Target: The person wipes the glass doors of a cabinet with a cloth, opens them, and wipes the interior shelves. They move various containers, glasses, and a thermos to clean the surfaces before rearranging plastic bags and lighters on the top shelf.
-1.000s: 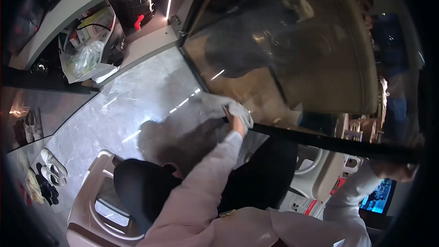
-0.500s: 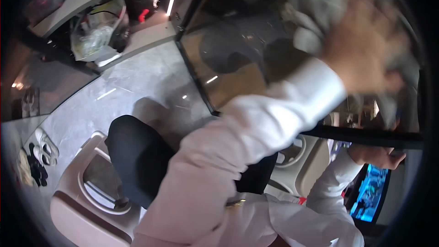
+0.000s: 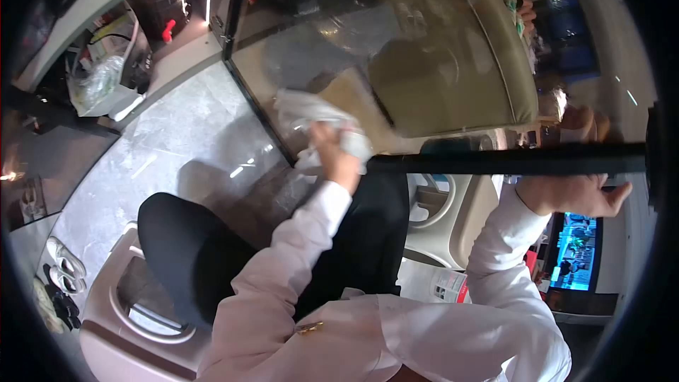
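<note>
My left hand [image 3: 332, 152] is closed on a white cloth [image 3: 315, 117] and presses it against a large glass panel [image 3: 453, 78] near its lower left corner. The cloth is crumpled and a little blurred. Over at the right, my right hand [image 3: 569, 194] is at the panel's black frame [image 3: 509, 160], its thumb sticking out. Its fingers curl up behind the frame and are partly hidden; a hand shape shows through or in the glass above.
An olive padded seat [image 3: 453, 64] shows through or in the glass. Plastic stools [image 3: 131, 290] stand beside my legs. A shelf at upper left holds a bag [image 3: 106, 78] and a dark bucket [image 3: 166, 7]. Shoes [image 3: 65, 265] lie at far left; a lit screen [image 3: 574, 251] is at right.
My left hand has swept the cloth from the upper right of the glass down to its lower left. My right hand stays at the frame, while the view has shifted.
</note>
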`<state>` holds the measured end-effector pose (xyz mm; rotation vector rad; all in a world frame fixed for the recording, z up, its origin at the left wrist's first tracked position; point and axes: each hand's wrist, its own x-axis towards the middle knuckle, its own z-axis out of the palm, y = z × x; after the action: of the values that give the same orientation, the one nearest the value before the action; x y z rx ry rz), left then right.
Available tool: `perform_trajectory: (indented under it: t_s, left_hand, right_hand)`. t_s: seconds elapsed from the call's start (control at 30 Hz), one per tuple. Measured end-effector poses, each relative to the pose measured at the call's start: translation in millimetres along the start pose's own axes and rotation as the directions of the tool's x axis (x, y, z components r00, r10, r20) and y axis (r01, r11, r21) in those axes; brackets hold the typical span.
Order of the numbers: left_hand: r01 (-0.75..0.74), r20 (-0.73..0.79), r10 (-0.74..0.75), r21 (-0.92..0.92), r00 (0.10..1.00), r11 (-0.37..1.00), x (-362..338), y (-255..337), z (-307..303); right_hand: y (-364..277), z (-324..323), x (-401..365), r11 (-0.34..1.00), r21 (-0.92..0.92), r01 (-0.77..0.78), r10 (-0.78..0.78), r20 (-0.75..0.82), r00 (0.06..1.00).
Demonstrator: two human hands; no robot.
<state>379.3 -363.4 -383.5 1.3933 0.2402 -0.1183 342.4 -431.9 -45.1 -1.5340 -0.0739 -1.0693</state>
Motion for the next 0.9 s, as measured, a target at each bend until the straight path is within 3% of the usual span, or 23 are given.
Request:
perform_trajectory:
  t_s: [0.07, 0.1, 0.13, 0.2, 0.27, 0.3, 0.37, 0.43, 0.47, 0.5, 0.53, 0.57, 0.6, 0.63, 0.7, 0.73, 0.77, 0.8, 0.83, 0.9]
  left_hand:
    - [-0.397, 0.14, 0.377, 0.155, 0.915, 0.905, -24.4, 83.9, 4.6]
    - [-0.486, 0.227, 0.446, 0.17, 0.866, 0.857, -29.3, 125.9, 2.2]
    - [-0.644, 0.294, 0.595, 0.1, 0.748, 0.759, -32.5, 163.9, -2.3]
    - [-0.848, 0.22, 0.853, -0.148, 0.473, 0.509, -34.4, 233.0, -7.3]
    - [-0.892, 0.082, 0.951, -0.33, 0.299, 0.309, -40.3, 265.1, -7.6]
    - [-0.906, 0.132, 0.963, -0.329, 0.237, 0.267, -44.4, 263.3, -18.3]
    - [-0.901, 0.122, 0.965, -0.347, 0.233, 0.262, -40.1, 231.4, -38.8]
    - [-0.872, 0.048, 0.904, -0.245, 0.426, 0.424, -36.9, 157.1, -54.5]
    - [-0.687, 0.077, 0.719, -0.239, 0.691, 0.686, -45.8, 116.4, -64.2]
    - [-0.618, 0.035, 0.62, -0.055, 0.784, 0.784, -45.5, 78.2, -75.7]
    - [-0.394, 0.15, 0.373, 0.148, 0.915, 0.907, -33.4, 24.7, -79.5]
    - [-0.175, 0.128, 0.153, 0.187, 0.98, 0.967, -27.1, -10.9, -89.6]
    - [0.051, 0.1, -0.075, 0.225, 0.992, 0.973, -20.7, -46.1, -99.8]
    - [0.24, 0.026, -0.242, 0.054, 0.97, 0.969, -22.4, -69.4, -114.2]
    - [0.023, 0.102, -0.067, 0.382, 0.992, 0.924, 2.1, -145.2, -132.6]
    - [-0.096, 0.143, 0.02, 0.544, 0.989, 0.834, 25.2, -253.9, -127.1]
    - [-0.205, 0.183, 0.108, 0.682, 0.977, 0.702, 46.8, -345.6, -121.8]
    - [-0.008, 0.131, -0.063, 0.482, 0.989, 0.876, 59.7, -239.3, -131.3]
    - [0.044, 0.121, -0.097, 0.377, 0.988, 0.925, 60.4, -202.4, -126.0]
    - [0.109, 0.117, -0.133, 0.186, 0.984, 0.977, 53.6, -158.5, -118.6]
  right_hand:
    - [4.3, 39.5, -7.6, 0.993, -0.001, 0.12, -0.114, -0.317, 0.942]
    - [3.8, 28.9, -2.3, 0.992, 0.014, 0.126, -0.115, -0.32, 0.94]
    - [7.1, 8.9, 5.3, 0.963, 0.266, 0.033, -0.079, 0.163, 0.984]
    - [0.7, 9.1, -4.2, 0.854, 0.472, -0.221, -0.062, 0.513, 0.856]
    - [-10.5, 19.9, -19.2, 0.858, 0.476, -0.195, -0.031, 0.426, 0.904]
    - [-15.3, 26.2, -24.6, 0.864, 0.473, -0.175, 0.003, 0.343, 0.94]
    - [-21.9, 37.5, -33.1, 0.879, 0.457, -0.137, 0.066, 0.168, 0.984]
    - [-14.6, 47.9, -31.7, 0.888, 0.452, -0.081, -0.123, 0.404, 0.907]
    - [-13.0, 45.9, -29.4, 0.901, 0.43, -0.064, -0.145, 0.436, 0.888]
    - [-13.1, 44.8, -27.3, 0.911, 0.409, -0.047, -0.165, 0.468, 0.868]
    - [-13.6, 48.2, -29.2, 0.911, 0.409, -0.047, -0.168, 0.474, 0.864]
    - [-13.9, 52.9, -33.1, 0.918, 0.396, -0.009, -0.142, 0.351, 0.925]
    - [-13.6, 57.1, -35.9, 0.923, 0.383, 0.029, -0.121, 0.22, 0.968]
    - [-14.4, 59.2, -37.7, 0.921, 0.389, 0.035, -0.13, 0.221, 0.967]
    - [-18.4, 65.7, -43.4, 0.933, 0.359, 0.034, -0.103, 0.177, 0.979]
    - [-20.1, 71.1, -46.4, 0.934, 0.353, 0.049, -0.11, 0.156, 0.982]
    - [-21.2, 84.9, -51.9, 0.947, 0.312, 0.071, -0.043, -0.094, 0.995]
    - [-27.1, 90.6, -52.8, 0.953, 0.282, 0.108, -0.002, -0.352, 0.936]
    - [-20.4, 74.8, -56.3, 0.904, 0.423, 0.065, -0.094, 0.049, 0.994]
    - [-7.5, 65.3, -64.6, 0.924, 0.373, 0.082, -0.116, 0.07, 0.991]
